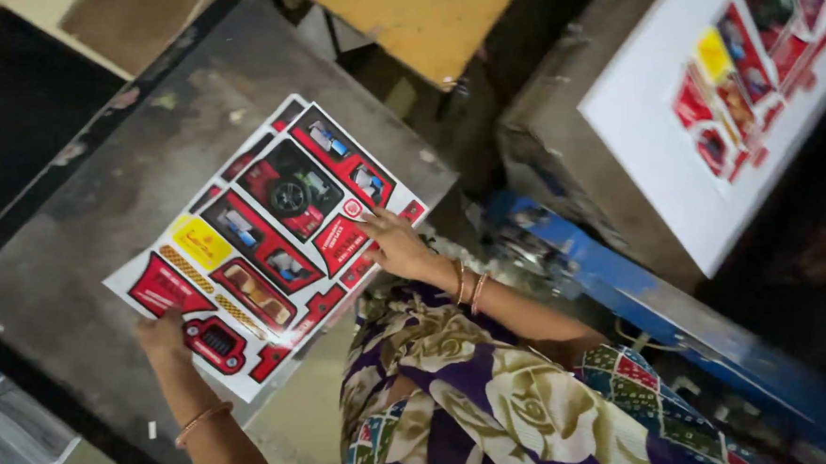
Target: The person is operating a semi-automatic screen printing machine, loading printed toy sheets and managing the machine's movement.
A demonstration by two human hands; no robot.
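I see the left hand (162,335) gripping the near corner of a printed die-cut sheet (264,238), its fingers closed over the sheet's lower edge with the thumb side on the printed face, beside a small red panel showing a dark grille. The right hand (397,246) rests on the sheet's right-hand edge with the fingers spread flat and pressing down on the print rather than pinching it. The sheet is white card covered in red panels with pictures of a toy car, a yellow patch near its left part and striped orange strips; it lies tilted, mostly flat on a worn grey table (83,230), with its near corner hanging past the table's edge towards me. Thin bangles (469,286) circle the right wrist and another bangle (204,418) circles the left. Below the hands I see a floral garment (478,389) in purple, cream and green. Well apart to the upper right, a second printed sheet (707,94) of the same red design lies on a raised grey block, and a blue metal bar (642,295) runs slantwise below it. A yellow board (420,15) sits at the top of the view, beyond the table.
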